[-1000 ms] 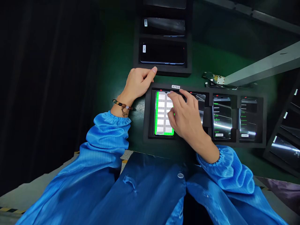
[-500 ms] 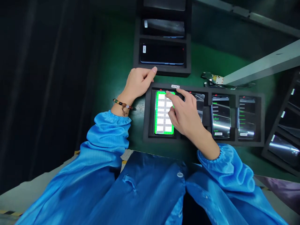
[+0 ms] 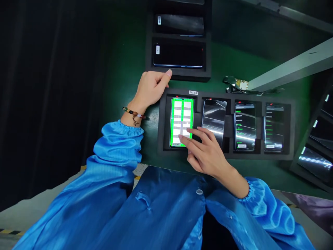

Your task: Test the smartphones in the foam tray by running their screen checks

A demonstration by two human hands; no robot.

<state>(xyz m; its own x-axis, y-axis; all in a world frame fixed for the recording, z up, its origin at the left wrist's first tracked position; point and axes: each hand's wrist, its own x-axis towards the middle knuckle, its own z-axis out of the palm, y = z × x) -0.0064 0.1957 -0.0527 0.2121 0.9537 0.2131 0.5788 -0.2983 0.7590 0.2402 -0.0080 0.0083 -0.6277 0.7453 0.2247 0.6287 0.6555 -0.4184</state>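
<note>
A phone [image 3: 177, 122] lies in the leftmost slot of a black foam tray [image 3: 231, 155] labelled 0762. Its lit screen has a green border and a green middle line, which is grey in its middle stretch, around white blocks. My right hand [image 3: 208, 151] is open, its index fingertip on or just over the lower screen and the other fingers spread beside it. By the tray's upper left corner rests my left hand [image 3: 153, 86], fingers curled in and thumb on top, with nothing seen in it. A beaded bracelet [image 3: 134, 114] circles that wrist.
The same tray holds a dark phone [image 3: 214, 116] and two phones with lists of text [image 3: 245, 126]. Another tray of phones [image 3: 178, 55] stands beyond it. At right are a slanted white post [image 3: 288, 66], a small circuit board with cables [image 3: 241, 84] and more phones [image 3: 316, 163].
My right hand has slid down from the top of the lit phone to its lower part. The screen's middle strip now shows green and grey. My left hand stays by the tray corner.
</note>
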